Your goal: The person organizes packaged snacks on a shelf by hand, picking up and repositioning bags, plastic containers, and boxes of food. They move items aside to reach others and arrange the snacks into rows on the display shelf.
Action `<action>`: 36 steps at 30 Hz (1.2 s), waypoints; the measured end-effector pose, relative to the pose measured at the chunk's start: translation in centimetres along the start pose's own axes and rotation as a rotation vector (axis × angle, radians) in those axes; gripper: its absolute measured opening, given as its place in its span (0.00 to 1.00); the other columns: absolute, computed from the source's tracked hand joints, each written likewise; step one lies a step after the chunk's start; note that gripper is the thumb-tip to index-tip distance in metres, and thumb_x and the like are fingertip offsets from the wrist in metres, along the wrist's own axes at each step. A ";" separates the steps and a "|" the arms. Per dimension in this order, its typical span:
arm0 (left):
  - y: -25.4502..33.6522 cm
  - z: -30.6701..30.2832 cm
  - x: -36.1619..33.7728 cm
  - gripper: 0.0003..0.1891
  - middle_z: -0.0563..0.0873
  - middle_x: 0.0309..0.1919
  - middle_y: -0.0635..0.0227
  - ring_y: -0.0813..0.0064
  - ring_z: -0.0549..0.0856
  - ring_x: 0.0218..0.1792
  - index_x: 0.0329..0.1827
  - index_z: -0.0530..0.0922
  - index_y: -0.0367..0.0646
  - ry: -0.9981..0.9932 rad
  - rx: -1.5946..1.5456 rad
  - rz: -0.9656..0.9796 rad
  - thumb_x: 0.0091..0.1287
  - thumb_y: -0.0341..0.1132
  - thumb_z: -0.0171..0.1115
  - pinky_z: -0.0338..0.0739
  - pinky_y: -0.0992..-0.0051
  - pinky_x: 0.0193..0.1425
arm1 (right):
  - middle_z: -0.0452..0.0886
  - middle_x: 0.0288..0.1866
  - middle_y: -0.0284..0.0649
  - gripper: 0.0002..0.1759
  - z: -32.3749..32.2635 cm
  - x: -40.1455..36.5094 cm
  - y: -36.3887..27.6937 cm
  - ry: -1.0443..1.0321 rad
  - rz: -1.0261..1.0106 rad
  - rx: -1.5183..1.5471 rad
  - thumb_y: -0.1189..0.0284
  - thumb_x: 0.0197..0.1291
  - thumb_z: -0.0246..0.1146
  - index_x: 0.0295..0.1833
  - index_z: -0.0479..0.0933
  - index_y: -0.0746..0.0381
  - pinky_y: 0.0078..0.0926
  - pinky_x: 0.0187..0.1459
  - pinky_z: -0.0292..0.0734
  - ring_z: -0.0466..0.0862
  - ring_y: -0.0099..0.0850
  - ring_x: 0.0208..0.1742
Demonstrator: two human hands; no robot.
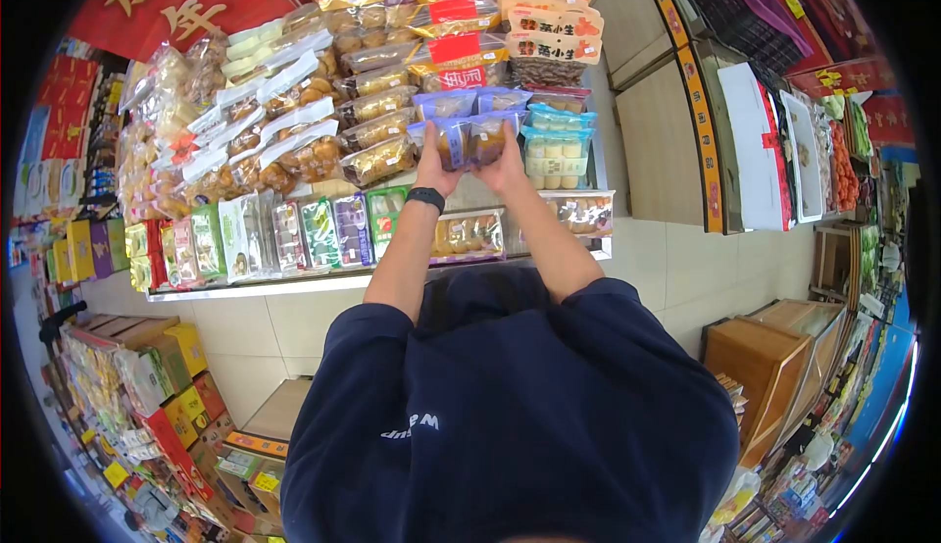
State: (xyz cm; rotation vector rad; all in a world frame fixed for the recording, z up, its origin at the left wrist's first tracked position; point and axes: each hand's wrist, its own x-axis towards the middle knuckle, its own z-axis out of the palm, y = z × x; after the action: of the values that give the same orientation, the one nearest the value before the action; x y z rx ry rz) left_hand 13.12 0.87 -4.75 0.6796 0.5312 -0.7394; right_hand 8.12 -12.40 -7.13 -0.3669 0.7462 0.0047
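Two purple-topped snack packs (469, 141) stand side by side on the display table. My left hand (433, 168), with a black band on the wrist, grips their left side. My right hand (505, 166) is closed on their right side. Just behind them is another row of purple packs (475, 104). Gold bags of baked snacks (377, 159) lie to the left. To the right are blue-topped packs (557, 146) with pale round pieces. Flat trays of brown snacks (470, 233) lie along the front edge, below my hands.
The display's pale front edge (265, 286) runs before my body. Bagged pastries (299, 156) fill its left part, and red-labelled bags (557, 43) its back. A wooden counter (662, 141) stands right, a wooden cabinet (760, 371) lower right. Stacked boxes (186, 401) are lower left.
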 end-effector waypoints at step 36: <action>-4.2 -9.0 -8.8 0.23 0.79 0.64 0.52 0.59 0.79 0.65 0.67 0.70 0.37 -0.049 0.297 -0.084 0.76 0.43 0.58 0.74 0.62 0.68 | 0.78 0.51 0.44 0.22 -5.1 -8.2 -14.7 0.129 -0.927 -2.279 0.74 0.43 0.77 0.49 0.83 0.59 0.41 0.59 0.75 0.77 0.46 0.58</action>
State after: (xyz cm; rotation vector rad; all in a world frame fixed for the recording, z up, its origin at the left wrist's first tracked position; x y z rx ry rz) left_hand 2.70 8.80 -6.55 0.9162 0.4099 -0.9223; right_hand 0.67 -26.86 -0.37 -2.8623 0.2917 -0.0484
